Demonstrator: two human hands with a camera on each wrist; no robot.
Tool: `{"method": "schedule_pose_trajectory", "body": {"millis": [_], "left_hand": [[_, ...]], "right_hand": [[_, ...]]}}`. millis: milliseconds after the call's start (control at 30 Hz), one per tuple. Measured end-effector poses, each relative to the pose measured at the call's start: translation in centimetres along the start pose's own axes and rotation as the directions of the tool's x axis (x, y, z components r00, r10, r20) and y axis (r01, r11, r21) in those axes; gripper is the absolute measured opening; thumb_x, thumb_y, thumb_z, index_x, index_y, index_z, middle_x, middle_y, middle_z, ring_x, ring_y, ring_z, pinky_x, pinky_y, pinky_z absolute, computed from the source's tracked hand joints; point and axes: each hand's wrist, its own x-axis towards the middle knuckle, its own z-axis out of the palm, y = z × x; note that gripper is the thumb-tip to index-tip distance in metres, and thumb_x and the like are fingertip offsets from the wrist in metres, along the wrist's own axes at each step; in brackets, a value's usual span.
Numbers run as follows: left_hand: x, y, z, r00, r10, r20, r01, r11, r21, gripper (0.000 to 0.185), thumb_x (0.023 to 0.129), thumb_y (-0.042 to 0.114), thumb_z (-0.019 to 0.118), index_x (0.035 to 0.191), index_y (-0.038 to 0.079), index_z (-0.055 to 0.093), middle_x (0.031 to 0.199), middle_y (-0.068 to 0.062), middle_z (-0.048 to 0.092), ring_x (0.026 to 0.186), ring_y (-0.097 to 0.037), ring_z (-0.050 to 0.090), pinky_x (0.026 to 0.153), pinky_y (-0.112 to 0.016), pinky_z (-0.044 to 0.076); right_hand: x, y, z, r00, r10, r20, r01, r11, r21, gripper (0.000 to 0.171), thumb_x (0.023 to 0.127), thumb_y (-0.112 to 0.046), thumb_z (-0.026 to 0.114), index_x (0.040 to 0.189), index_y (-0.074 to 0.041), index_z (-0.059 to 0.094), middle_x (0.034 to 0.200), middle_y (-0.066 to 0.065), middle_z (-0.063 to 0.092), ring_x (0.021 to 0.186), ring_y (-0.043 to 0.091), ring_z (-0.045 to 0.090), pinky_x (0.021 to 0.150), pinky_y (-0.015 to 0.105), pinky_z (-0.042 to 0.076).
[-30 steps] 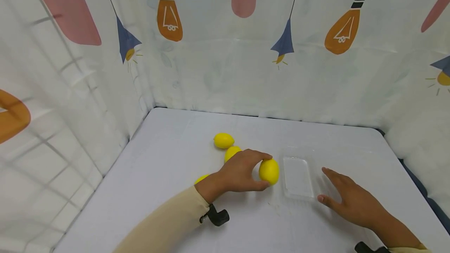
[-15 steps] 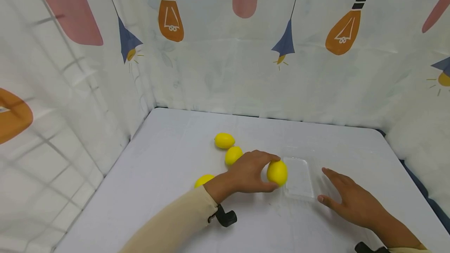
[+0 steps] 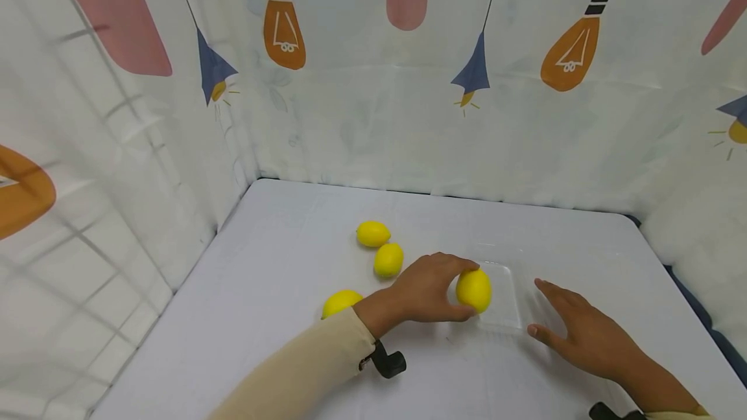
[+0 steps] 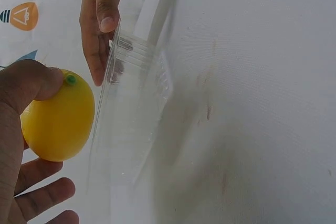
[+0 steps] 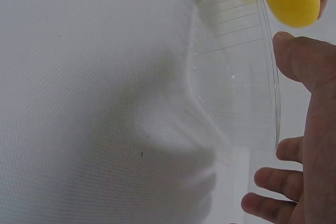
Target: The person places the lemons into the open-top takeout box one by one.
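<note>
On the left side of the white table [image 3: 280,316], one lemon [image 3: 340,302] lies next to the person's cream sleeve [image 3: 309,374]. It shows more now than a second ago, because the arm has moved to the right. Two more lemons sit farther back: the far lemon [image 3: 373,234] and the near lemon [image 3: 388,260], close to each other. The near one was partly hidden by the hand before, and now all of it can be seen.

The left hand [image 3: 428,290] pinches a fourth yellow lemon [image 3: 473,290] between thumb and curled fingers. A second ago this held lemon was to the left of the clear plastic tray [image 3: 506,319]. Now it is over the tray's left edge. It looks lifted just above the rim, but the clear plastic makes that hard to be sure of. In the left wrist view the thumb [image 4: 31,85] rests on the lemon's tip, right beside the tray's rim.

On the right, the right hand [image 3: 578,332] lies flat with spread fingers on the table, touching the tray's right side. It has not moved.

Behind the table hangs a curtain [image 3: 373,83] with painted light bulbs.
</note>
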Motion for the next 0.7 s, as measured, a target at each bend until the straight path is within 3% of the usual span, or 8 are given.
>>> {"method": "schedule_pose_trajectory", "body": {"millis": [700], "left_hand": [[1.7, 1.0, 1.4, 1.000, 0.012, 0.005, -0.012, 1.000, 0.001, 0.067, 0.090, 0.051, 0.073, 0.148, 0.024, 0.054, 0.144, 0.012, 0.056, 0.131, -0.010, 0.051, 0.110, -0.030, 0.040]], "right_hand": [[-0.1, -0.2, -0.2, 1.000, -0.009, -0.002, 0.009, 1.000, 0.016, 0.094, 0.091, -0.073, 0.057, 0.157, -0.009, 0.036, 0.149, 0.027, 0.046, 0.129, 0.049, 0.050, 0.089, 0.070, 0.048]]}}
